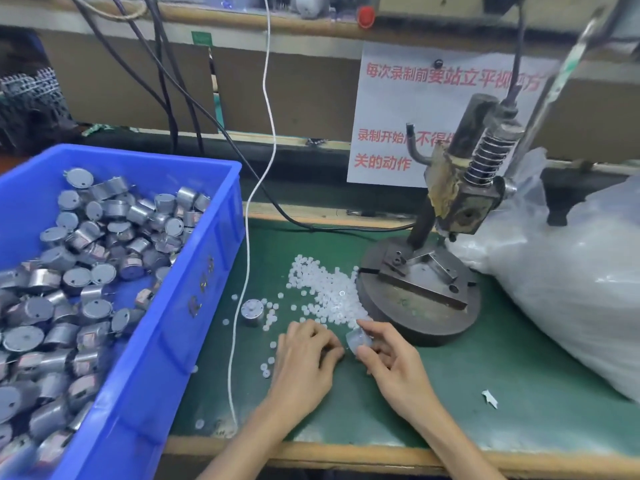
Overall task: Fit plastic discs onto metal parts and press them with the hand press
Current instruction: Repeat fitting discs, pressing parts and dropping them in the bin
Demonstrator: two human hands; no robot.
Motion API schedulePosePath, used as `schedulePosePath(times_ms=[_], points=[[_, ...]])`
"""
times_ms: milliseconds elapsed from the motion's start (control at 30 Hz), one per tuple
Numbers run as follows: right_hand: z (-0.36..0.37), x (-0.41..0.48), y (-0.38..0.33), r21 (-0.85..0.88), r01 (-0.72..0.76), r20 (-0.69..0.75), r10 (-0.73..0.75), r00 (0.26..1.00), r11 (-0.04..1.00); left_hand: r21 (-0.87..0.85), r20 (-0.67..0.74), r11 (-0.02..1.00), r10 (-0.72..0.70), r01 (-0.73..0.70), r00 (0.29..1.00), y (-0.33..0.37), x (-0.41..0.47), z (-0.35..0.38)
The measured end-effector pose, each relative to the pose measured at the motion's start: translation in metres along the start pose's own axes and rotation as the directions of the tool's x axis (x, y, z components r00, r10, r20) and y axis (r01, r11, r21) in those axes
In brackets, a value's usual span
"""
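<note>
Your right hand (389,356) gripped a small silver cylindrical metal part (359,341) low over the green bench (502,375), just before the grey hand press (420,308). Your left hand (304,356) curled at the part's end; whether those fingers pinched anything, unclear. White plastic discs (329,292) lay heaped just beyond.

On the green bench mat (502,382): blue plastic crate (194,289) at left, holding round grey metal parts (79,278); lone metal part (252,311) between crate and heap of small white plastic discs (329,292) at centre. Heap touches the dark iron hand press (460,199) to its right. Clear plastic bag (581,289) far right; white paper notice (388,98) behind the press. Left hand (304,362) and right hand (391,358) before the heap, single metal part (360,341) in the right.
</note>
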State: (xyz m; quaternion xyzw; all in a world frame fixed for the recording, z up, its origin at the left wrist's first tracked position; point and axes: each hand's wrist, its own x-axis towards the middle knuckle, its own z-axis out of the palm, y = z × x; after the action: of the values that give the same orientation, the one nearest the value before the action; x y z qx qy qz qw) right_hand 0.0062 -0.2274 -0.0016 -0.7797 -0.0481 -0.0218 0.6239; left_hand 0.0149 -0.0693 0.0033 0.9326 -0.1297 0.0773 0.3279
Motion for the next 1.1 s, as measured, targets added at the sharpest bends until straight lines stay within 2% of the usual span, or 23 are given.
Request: schedulePosePath(times_ms=[167,333,567,800,867,1000,1100], points=[[0.002,0.005,-0.001,-0.121,0.023,0.032,-0.020,0.999,0.992,-0.068,-0.071,0.996,-0.071,0.066,0.995,-0.001,0.001,0.003],[0.006,0.011,0.000,-0.224,0.134,0.055,-0.124,0.991,0.965,-0.136,-0.131,0.984,-0.132,0.114,0.982,-0.002,-0.003,0.001],[0.005,0.009,0.002,-0.355,0.252,0.116,-0.226,0.967,0.900,-0.116,-0.056,0.986,-0.127,0.120,0.990,-0.001,-0.006,-0.002],[0.004,0.009,0.002,-0.380,0.293,0.139,-0.259,0.956,0.877,-0.103,-0.032,0.991,-0.094,0.090,0.995,-0.001,-0.006,-0.003],[0.005,0.007,-0.001,-0.434,0.346,0.157,-0.308,0.938,0.832,-0.099,-0.030,0.991,-0.090,0.087,0.995,-0.001,-0.006,-0.003],[0.010,0.002,-0.008,-0.589,0.499,0.267,-0.430,0.863,0.636,-0.106,-0.039,0.992,-0.076,0.072,0.996,-0.002,-0.007,-0.001],[0.011,0.002,-0.008,-0.621,0.501,0.292,-0.415,0.861,0.603,-0.123,-0.045,0.990,-0.069,0.063,0.997,-0.003,-0.007,-0.001]])
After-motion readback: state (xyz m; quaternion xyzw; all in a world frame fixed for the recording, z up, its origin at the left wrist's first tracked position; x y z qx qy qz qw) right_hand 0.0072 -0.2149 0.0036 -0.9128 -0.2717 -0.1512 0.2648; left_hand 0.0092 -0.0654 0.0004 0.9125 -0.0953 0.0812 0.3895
